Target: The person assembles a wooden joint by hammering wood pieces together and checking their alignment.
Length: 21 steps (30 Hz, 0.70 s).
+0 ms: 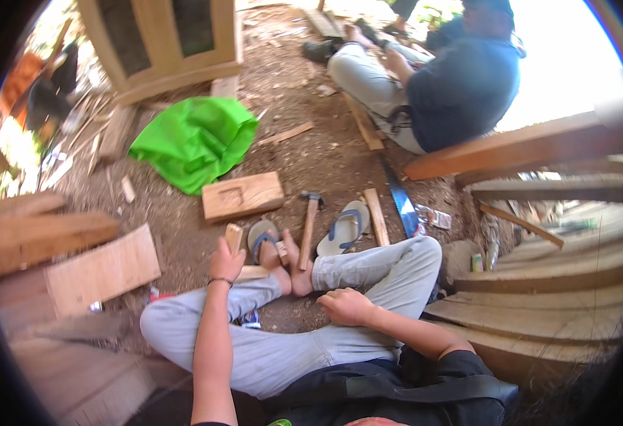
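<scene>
My left hand [226, 260] is closed around a short wooden block [234, 237], held upright above my left foot. Over my lap, my right hand [345, 307] has its fingers curled in; whether anything is inside them is hidden. A claw hammer [311, 227] with a wooden handle lies between my bare feet and the sandals. Beyond it sits a thick wood block [243, 197] with a rectangular recess cut in its top. Another pale wood piece [251, 272] rests by my left shin. One grey sandal [345, 228] with a blue strap lies right of the hammer.
A handsaw [401, 202] and a wood strip [376, 216] lie to the right. Green cloth [196, 138] is heaped ahead, before a wooden cabinet-like frame [166, 46]. Planks [553, 284] are stacked at right, boards [103, 270] at left. A co-worker [460, 78] sits far right.
</scene>
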### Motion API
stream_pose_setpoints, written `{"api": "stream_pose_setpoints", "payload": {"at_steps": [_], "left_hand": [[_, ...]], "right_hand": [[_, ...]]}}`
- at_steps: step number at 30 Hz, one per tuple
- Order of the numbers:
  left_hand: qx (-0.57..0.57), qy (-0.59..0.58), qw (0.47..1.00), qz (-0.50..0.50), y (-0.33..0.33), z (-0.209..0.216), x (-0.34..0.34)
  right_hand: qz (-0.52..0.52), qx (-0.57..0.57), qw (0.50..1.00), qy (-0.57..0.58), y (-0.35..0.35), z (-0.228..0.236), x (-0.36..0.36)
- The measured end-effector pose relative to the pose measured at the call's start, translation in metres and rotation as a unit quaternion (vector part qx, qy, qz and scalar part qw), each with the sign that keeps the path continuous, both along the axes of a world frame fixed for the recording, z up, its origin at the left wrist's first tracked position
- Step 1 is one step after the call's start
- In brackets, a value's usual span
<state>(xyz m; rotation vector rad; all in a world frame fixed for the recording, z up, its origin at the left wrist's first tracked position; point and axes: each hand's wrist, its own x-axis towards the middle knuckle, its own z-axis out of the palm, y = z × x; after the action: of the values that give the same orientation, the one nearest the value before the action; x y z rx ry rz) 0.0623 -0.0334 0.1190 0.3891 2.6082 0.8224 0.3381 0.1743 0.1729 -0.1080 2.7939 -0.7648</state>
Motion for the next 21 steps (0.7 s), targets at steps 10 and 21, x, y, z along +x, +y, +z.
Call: {"api": "stream_pose_setpoints", "payload": {"at_steps": [10, 21], "left_hand": [[-0.02, 0.024, 1.0, 0.003, 0.01, -0.009, -0.008], [0.135, 0.112, 0.981, -0.08, 0.022, 0.035, 0.022]], "right_hand": [[0.014, -0.102, 0.986, -0.128, -0.011, 0.112, 0.062], [0.1, -0.608, 0.769, -0.17, -0.001, 0.237, 0.126]]}}
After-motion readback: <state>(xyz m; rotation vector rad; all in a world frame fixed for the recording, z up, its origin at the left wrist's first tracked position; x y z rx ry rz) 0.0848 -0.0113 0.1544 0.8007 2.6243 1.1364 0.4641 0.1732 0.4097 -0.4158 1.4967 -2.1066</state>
